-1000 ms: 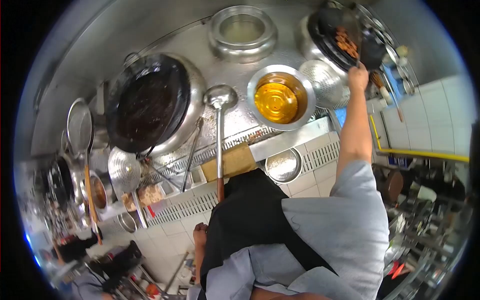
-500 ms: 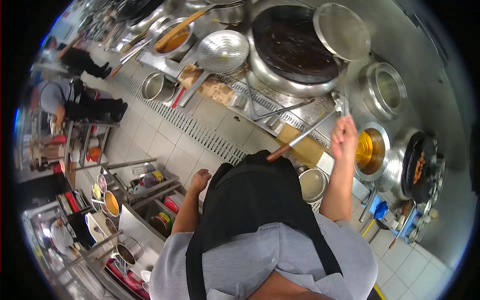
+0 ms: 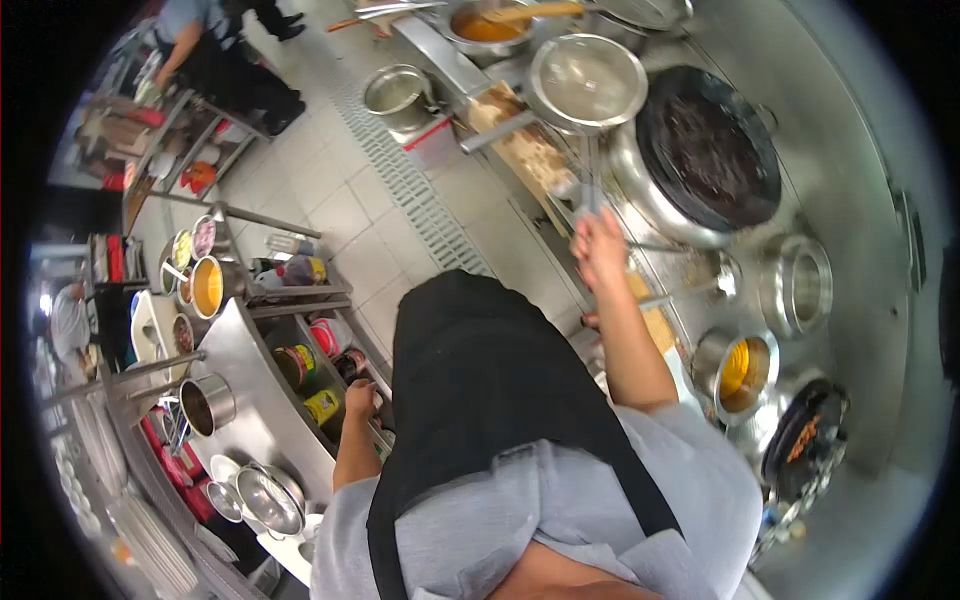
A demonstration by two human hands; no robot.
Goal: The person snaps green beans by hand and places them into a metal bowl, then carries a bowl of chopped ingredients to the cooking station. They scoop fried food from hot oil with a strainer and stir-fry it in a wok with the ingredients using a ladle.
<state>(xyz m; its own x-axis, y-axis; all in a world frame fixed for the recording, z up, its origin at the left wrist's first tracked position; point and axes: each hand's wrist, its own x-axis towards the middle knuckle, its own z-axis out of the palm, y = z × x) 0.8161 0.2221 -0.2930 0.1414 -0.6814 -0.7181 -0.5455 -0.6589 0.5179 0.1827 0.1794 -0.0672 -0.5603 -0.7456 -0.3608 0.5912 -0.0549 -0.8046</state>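
Observation:
My right hand [image 3: 600,248] is closed around the handle of a round mesh strainer [image 3: 588,80]. The strainer is over a perforated skimmer, mostly hidden beneath it, whose handle [image 3: 498,131] sticks out to the left. Whether the two touch I cannot tell. Right of the strainer a dark wok [image 3: 708,150] sits on the stove. A ladle [image 3: 690,285] lies to the right of my right forearm. My left hand [image 3: 361,398] hangs low beside the steel counter [image 3: 262,395], its fingers curled and nothing visible in them.
Pots with orange sauce [image 3: 490,27] and yellow oil [image 3: 737,372] flank the stove area. A steel pot [image 3: 398,95] stands beyond the floor drain [image 3: 425,215]. Bottles and tubs [image 3: 295,366] fill the left shelves. Another person [image 3: 225,75] is at the far left.
My right hand has carried the mesh strainer left, from the wok's edge to over the perforated skimmer. My view has turned, and my left hand appears lower, closer to the shelves.

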